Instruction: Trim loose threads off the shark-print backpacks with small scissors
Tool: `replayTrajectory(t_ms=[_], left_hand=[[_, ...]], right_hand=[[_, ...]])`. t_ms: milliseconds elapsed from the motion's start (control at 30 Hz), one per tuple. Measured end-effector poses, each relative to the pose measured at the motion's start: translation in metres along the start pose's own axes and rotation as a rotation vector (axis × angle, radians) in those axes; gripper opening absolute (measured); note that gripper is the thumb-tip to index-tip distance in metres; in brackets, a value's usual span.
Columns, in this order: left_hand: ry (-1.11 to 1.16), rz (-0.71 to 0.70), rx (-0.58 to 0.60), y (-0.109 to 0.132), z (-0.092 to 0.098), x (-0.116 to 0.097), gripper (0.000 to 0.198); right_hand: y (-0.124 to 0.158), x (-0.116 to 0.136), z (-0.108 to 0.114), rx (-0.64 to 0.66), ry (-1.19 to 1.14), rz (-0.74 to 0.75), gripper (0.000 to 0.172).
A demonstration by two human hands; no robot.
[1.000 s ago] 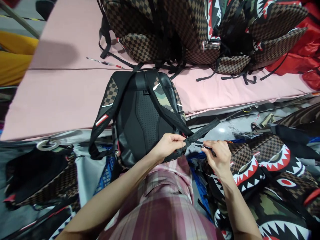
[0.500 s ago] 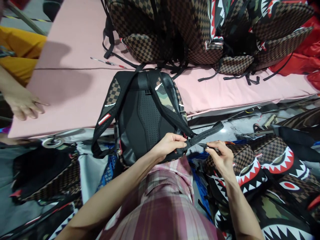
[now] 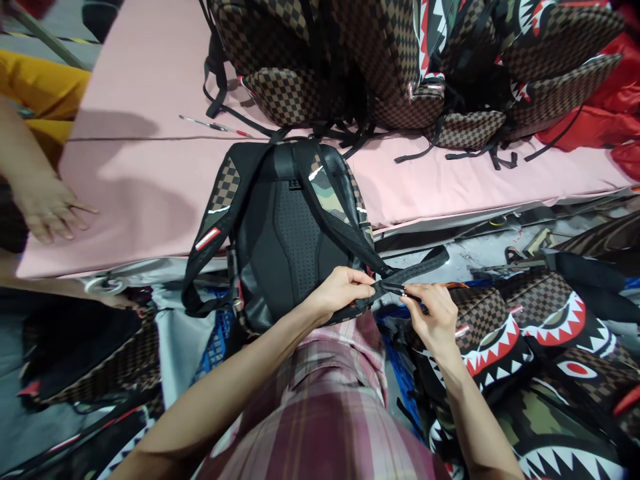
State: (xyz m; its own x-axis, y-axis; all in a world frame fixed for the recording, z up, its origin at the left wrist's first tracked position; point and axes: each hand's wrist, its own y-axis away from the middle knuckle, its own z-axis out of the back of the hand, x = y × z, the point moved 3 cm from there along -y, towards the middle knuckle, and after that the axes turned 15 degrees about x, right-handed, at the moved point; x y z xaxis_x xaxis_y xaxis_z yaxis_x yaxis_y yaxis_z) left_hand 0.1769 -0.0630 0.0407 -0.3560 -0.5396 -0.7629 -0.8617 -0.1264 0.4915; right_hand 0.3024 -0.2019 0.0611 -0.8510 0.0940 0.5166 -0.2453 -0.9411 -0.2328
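A black backpack [image 3: 297, 233] with checkered and camouflage trim lies with its padded back panel facing up, partly over the table's near edge. At its lower right corner, my left hand [image 3: 343, 292] pinches a black webbing strap [image 3: 425, 265], whose free end sticks out to the right. Close beside it, my right hand [image 3: 433, 310] is closed on a small dark pointed tool [image 3: 401, 290], which meets the strap just right of my left fingertips. Fingers hide most of the tool, so its exact kind is unclear.
Several checkered backpacks [image 3: 285, 97] stand on the pink table [image 3: 150, 167], near a thin pen-like tool [image 3: 215, 125]. Another person's hand [image 3: 50, 207] rests flat at the left. Shark-mouth bags [image 3: 545, 320] are piled at lower right; a tape roll [image 3: 106, 285] hangs left.
My right hand has moved left, bringing the dark tool up to the strap by my left fingers. The backpack has stayed in place. Another arm now shows below the table's left edge.
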Motion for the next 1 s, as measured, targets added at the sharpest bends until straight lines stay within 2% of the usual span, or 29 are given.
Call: replayTrajectory(t_ms=[267,400,467,533,633,700,800,867,933,1000], left_hand=[[-0.086,-0.013,-0.005,-0.002,0.000,0.001,0.014],[-0.207,0.000,0.053,-0.004,0.003,0.001,0.012],[-0.256,0.007,0.109,-0.004,0.004,0.002,0.012],[-0.249,0.022,0.160,-0.005,0.004,0.004,0.013],[-0.183,0.044,0.152,-0.004,0.005,0.008,0.015],[-0.142,0.067,0.102,-0.003,0.006,0.010,0.016],[-0.074,0.089,0.090,-0.002,0.007,0.011,0.018],[-0.024,0.083,0.143,0.000,0.005,0.011,0.023],[0.030,0.043,0.163,0.000,0.004,0.011,0.034],[0.037,-0.068,0.066,0.000,0.003,0.009,0.038]], right_hand=[[-0.001,0.003,-0.001,0.051,0.115,0.045,0.012],[-0.001,0.002,0.001,0.151,0.152,0.059,0.009],[0.001,0.001,0.000,0.206,0.108,0.064,0.009],[0.003,-0.002,-0.001,0.226,-0.042,0.023,0.009],[0.008,-0.010,-0.003,0.161,-0.303,-0.137,0.010],[0.011,-0.011,-0.004,0.097,-0.316,-0.196,0.014],[0.010,-0.005,-0.011,0.109,-0.122,-0.104,0.027],[0.008,0.000,-0.019,0.114,-0.077,-0.061,0.023],[0.005,0.000,-0.026,0.066,-0.257,-0.154,0.015],[0.003,-0.004,-0.036,0.029,-0.623,-0.348,0.016]])
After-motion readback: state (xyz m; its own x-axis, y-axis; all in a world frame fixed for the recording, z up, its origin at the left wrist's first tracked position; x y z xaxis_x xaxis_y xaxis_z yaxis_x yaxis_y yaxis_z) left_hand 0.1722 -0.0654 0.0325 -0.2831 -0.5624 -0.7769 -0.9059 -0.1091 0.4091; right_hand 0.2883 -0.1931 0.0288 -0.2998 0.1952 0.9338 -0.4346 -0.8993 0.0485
